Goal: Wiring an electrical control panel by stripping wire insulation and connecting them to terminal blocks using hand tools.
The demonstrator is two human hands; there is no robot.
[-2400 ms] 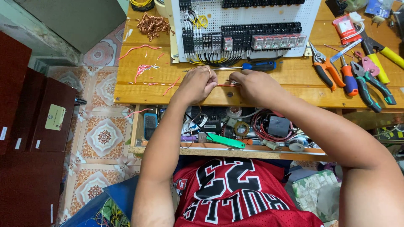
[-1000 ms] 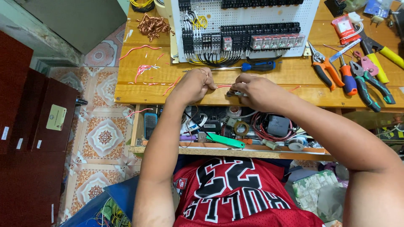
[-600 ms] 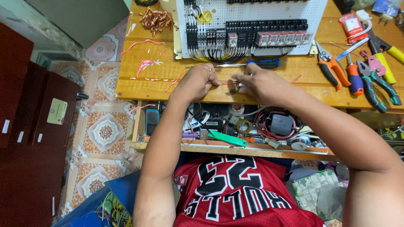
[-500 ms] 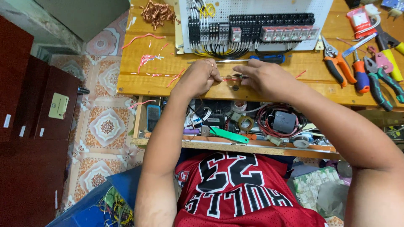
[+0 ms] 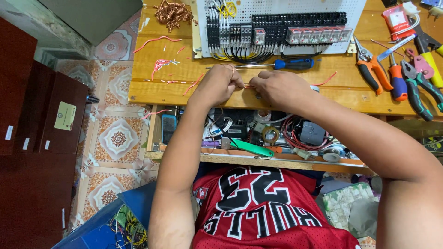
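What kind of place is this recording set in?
Probably a small home electrical workshop: a wooden workbench carries a white panel of relays and wiring, pliers lie beside it, and both hands pinch a thin wire.

Top: red mesh sleeveless jersey [image 5: 258, 216], basketball type, w/ fine perforated weave.
Markings: large black numerals edged in white on chest; black block lettering edged in white below; small patch near one shoulder seam.
Trim: black-and-white piping seen at neckline & armholes.
Arms: bare from shoulder down, no sleeves; no watch, band or bracelet seen.
Hands: left hand [image 5: 217, 85] & right hand [image 5: 279, 90] bare, no gloves; no rings made out.
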